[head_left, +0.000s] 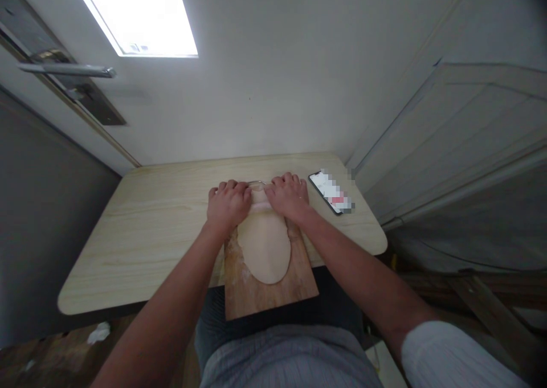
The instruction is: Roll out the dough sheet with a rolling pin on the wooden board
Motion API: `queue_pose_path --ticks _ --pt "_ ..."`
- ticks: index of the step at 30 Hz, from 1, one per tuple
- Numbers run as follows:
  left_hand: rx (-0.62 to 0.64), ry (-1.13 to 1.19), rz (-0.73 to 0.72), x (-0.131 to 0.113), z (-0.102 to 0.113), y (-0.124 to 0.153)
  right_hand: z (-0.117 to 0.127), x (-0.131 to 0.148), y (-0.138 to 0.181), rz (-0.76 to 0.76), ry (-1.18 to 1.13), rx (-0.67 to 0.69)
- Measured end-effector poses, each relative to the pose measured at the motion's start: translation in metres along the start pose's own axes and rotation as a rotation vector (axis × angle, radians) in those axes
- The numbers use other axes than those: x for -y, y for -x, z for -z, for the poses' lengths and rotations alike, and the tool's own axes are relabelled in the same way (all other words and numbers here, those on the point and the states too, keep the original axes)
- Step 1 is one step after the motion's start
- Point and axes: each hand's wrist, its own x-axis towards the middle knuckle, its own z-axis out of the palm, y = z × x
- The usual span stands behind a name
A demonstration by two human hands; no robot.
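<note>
A flattened oval of pale dough (pixel 267 248) lies on a wooden cutting board (pixel 252 303). Across its far end runs a light-coloured rolling pin (pixel 260 206), visible only between my hands. My left hand (pixel 231 201) is closed over the pin's left part, fingers curled forward. On the other side, my right hand (pixel 288 195) grips the right part in the same way. Both palms hide the ends of the pin. A thin metal loop (pixel 257 182) shows at the board's far edge, between my hands.
The board rests on a light wood-grain table (pixel 149 223), and its near end juts past the front edge over my lap. A phone (pixel 331 193) with a lit screen lies right of my right hand. Behind stands a white door with a metal handle (pixel 68 70).
</note>
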Motion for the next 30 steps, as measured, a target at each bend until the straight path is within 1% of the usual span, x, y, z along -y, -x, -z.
queue_pose_path --ticks 8,12,16,22,30 --pt "0.073 0.009 0.049 0.001 0.002 -0.017 -0.004 -0.002 -0.014 -0.037 -0.028 0.03" --pt "0.073 0.029 0.057 0.002 0.002 -0.023 -0.007 -0.003 -0.021 -0.053 -0.032 0.049" --pt "0.061 0.035 0.051 0.003 0.001 -0.028 -0.008 -0.003 -0.025 -0.053 -0.042 0.035" --pt "0.085 0.032 0.062 0.007 -0.002 -0.037 -0.008 -0.002 -0.034 -0.068 -0.053 0.083" --pt "0.094 0.013 0.084 0.009 -0.004 -0.049 -0.01 0.0 -0.047 -0.109 -0.044 0.089"
